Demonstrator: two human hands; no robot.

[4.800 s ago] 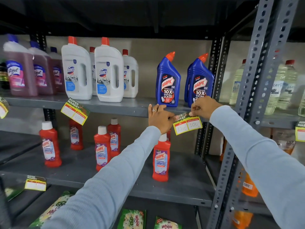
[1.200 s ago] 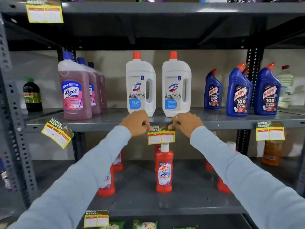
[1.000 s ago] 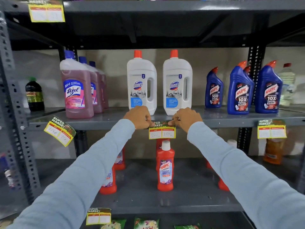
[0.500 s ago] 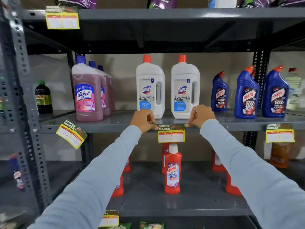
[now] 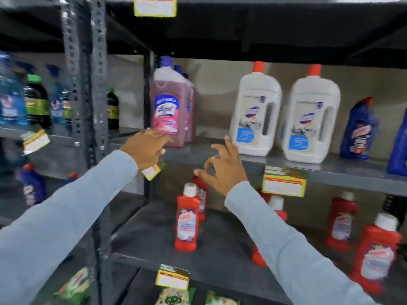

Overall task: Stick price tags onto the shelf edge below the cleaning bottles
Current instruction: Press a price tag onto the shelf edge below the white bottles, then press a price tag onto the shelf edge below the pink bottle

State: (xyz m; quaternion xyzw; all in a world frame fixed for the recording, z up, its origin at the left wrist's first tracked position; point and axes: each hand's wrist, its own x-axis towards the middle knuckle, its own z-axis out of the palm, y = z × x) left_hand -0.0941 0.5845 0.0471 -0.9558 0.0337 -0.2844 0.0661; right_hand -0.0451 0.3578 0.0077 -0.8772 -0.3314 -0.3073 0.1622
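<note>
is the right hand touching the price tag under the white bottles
Apart. The head view shows grey shelf edge between the right hand and the price tag.

A: Can you read the pink bottle (image 5: 168,106)?
B: No, the whole picture is smeared. The words on the white bottles (image 5: 255,111) are fuzzy too.
A: What about the tag (image 5: 152,170) under the left hand (image 5: 145,148)?
B: The hand covers most of it.
A: And the top tag (image 5: 155,6)?
B: The picture's edge cuts it off.
</note>
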